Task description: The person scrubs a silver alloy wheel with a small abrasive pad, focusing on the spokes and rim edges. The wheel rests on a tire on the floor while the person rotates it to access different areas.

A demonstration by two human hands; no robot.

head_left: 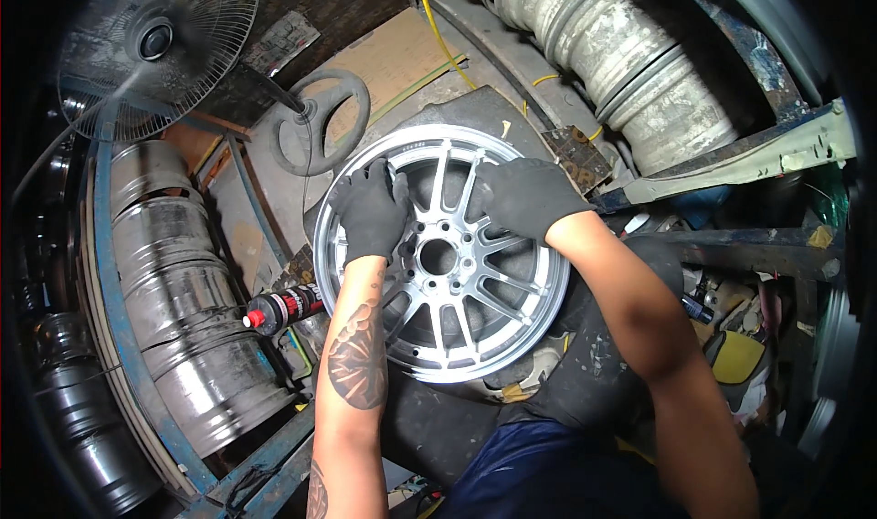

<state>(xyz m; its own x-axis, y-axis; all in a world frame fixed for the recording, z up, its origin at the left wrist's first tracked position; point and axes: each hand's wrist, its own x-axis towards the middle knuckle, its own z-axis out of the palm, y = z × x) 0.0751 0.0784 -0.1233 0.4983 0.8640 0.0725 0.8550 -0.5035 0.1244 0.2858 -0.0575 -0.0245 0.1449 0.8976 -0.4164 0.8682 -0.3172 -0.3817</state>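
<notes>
Head view, left to right. Far left: stack of bare steel wheel rims (187, 318) beside a blue metal frame (110, 272); pedestal fan (155, 39) above. Next: black spray can with red cap (283, 307) lying just beside the wheel's lower-left edge. Centre: silver multi-spoke alloy wheel (457, 309), face up, resting on a dark padded surface (429, 428). Left hand (373, 210), in a black glove, fingers curled over the spokes at the upper-left, pressing on the wheel face. Right hand (525, 195), also in a black glove, laid over the upper-right spokes and rim; whether anything is clamped beneath the palm cannot be told. Right: large ribbed grey duct (639, 80), cluttered bench parts below.

Risks, as judged: uneven downward pressure near the top edge, liable to tip or slide the wheel off the padding. Spray can close to the left forearm, liable to be knocked and rolled away. Gloved fingers between spokes, liable to pinch if the wheel turns.
</notes>
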